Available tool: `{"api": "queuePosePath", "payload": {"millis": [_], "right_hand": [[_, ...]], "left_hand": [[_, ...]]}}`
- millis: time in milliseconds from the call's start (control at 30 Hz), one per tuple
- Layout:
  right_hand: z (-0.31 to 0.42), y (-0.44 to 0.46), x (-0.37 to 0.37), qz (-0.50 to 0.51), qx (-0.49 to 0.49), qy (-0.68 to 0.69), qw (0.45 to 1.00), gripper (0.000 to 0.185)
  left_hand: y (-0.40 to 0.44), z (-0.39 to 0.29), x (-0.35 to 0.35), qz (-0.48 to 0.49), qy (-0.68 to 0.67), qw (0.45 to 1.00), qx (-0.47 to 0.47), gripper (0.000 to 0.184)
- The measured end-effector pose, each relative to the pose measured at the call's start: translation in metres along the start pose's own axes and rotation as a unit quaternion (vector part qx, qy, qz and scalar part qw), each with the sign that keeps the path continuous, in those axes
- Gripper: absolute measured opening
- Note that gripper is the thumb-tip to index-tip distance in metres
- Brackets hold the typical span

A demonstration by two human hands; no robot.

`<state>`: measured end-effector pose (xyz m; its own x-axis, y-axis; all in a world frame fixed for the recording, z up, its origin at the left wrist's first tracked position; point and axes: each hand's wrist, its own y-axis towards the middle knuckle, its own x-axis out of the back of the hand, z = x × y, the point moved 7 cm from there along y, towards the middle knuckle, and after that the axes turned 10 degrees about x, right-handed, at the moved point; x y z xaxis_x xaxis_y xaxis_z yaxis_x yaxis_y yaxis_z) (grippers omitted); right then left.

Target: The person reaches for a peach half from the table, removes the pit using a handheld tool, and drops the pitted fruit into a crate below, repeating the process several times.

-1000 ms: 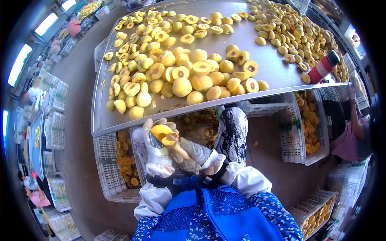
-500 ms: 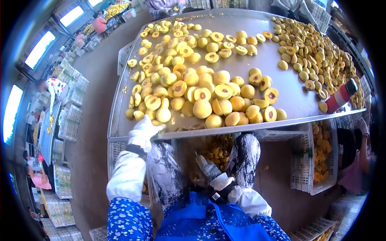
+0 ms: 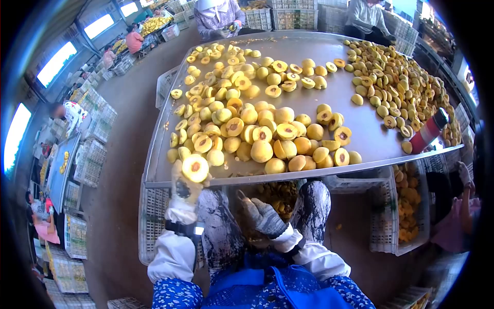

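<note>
My left hand (image 3: 186,189), in a pale glove, is closed around a yellow peach half (image 3: 195,168) just over the table's near left edge. The cut face with its brown centre is turned up towards me. In a grey glove, my right hand (image 3: 266,218) is between my knees, fingers curled round a small tool with a loop-shaped tip (image 3: 241,194); its handle is hidden in the hand. Beyond my left hand a heap of halved peaches (image 3: 234,127) lies on the metal table (image 3: 329,49), some cut side up and others skin side up.
A second pile of peach halves (image 3: 399,85) covers the table's right side, beside a red bottle (image 3: 428,133). Under the table are a crate of peach pieces (image 3: 409,206) and more pieces (image 3: 278,198) between my knees. Co-workers (image 3: 218,20) sit across the table and around it.
My left hand has come back from the heap towards me and now holds a peach half. My right hand has shifted slightly, and its loop-tipped tool now shows. The view has tilted up a little.
</note>
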<state>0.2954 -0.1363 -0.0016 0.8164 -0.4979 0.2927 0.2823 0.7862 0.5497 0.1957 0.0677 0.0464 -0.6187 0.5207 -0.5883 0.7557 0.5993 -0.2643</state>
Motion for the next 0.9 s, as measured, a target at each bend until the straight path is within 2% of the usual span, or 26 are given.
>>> {"api": "queuePosePath", "payload": {"millis": [67, 100, 167, 267, 333, 367, 400, 467, 500, 600, 667, 733, 767, 833, 900], "right_hand": [[0.024, 0.020, 0.007, -0.012, -0.004, -0.032, 0.999, 0.025], [0.035, 0.031, 0.010, -0.018, -0.006, -0.047, 0.999, 0.025], [0.046, 0.040, 0.016, -0.037, 0.001, -0.115, 0.993, 0.025], [0.040, 0.042, 0.014, -0.019, -0.021, -0.120, 0.992, 0.028], [0.030, 0.036, 0.008, 0.032, -0.027, -0.156, 0.987, 0.029], [0.027, 0.032, 0.003, 0.070, -0.025, -0.180, 0.981, 0.033], [0.026, 0.028, -0.002, 0.107, -0.023, -0.203, 0.973, 0.040], [0.030, 0.027, -0.004, 0.102, -0.040, -0.206, 0.972, 0.039], [0.030, 0.026, -0.005, 0.092, -0.045, -0.201, 0.974, 0.039], [0.027, 0.021, -0.010, 0.067, -0.052, -0.181, 0.980, 0.038], [0.023, 0.018, -0.013, 0.087, -0.055, -0.175, 0.979, 0.038], [0.021, 0.017, -0.013, 0.109, -0.056, -0.167, 0.978, 0.034], [0.021, 0.018, -0.010, 0.112, -0.055, -0.160, 0.979, 0.030], [0.016, 0.020, -0.005, 0.090, -0.095, -0.017, 0.991, 0.026], [0.010, 0.022, -0.002, 0.029, -0.171, 0.253, 0.952, 0.044]], "left_hand": [[-0.001, 0.019, -0.010, -0.004, 0.014, 1.000, 0.013, 0.061], [-0.011, 0.028, -0.021, -0.075, -0.023, 0.997, 0.023, 0.063], [-0.011, 0.045, -0.032, 0.004, -0.032, 0.998, 0.047, 0.063], [-0.021, 0.059, -0.047, -0.061, -0.008, 0.998, -0.018, 0.059], [-0.024, 0.057, -0.052, -0.075, 0.186, 0.973, -0.112, 0.053], [-0.027, 0.054, -0.059, -0.081, 0.281, 0.943, -0.158, 0.050], [-0.034, 0.051, -0.065, -0.090, 0.392, 0.895, -0.191, 0.038], [-0.042, 0.057, -0.070, -0.093, 0.141, 0.982, -0.090, 0.036], [-0.045, 0.065, -0.074, -0.091, 0.010, 0.995, -0.035, 0.035], [-0.042, 0.068, -0.067, -0.142, 0.087, 0.981, -0.100, 0.040], [-0.035, 0.077, -0.055, -0.160, 0.056, 0.981, -0.089, 0.041], [-0.030, 0.093, -0.045, -0.181, -0.038, 0.983, -0.014, 0.043], [-0.026, 0.094, -0.040, -0.163, -0.027, 0.986, -0.034, 0.043], [-0.019, 0.094, -0.037, -0.124, -0.006, 0.990, -0.073, 0.041], [-0.021, 0.095, -0.044, -0.103, 0.016, 0.992, -0.071, 0.040]]}}
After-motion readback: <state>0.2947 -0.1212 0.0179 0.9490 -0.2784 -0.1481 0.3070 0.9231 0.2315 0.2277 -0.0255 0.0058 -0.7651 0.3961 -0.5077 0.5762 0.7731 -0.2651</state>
